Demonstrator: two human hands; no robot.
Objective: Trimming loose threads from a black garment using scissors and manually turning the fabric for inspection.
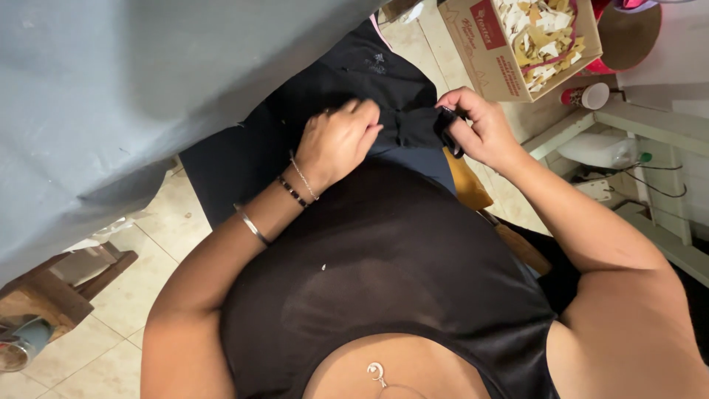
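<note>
A black piece of cloth (354,81) lies over my lap, hanging down from the edge of a grey-covered table (111,89). My left hand (338,140) pinches a bunched fold of the cloth with closed fingers. My right hand (476,125) is closed around the black handles of a pair of scissors (447,127), right beside the same fold. The scissor blades are hidden by the fabric and my fingers. Bracelets sit on my left wrist.
A cardboard box (509,44) full of pale scraps stands on the tiled floor ahead. A white plastic bottle (600,150) lies on a white shelf frame at right. A wooden piece (66,284) sits low at left under the table.
</note>
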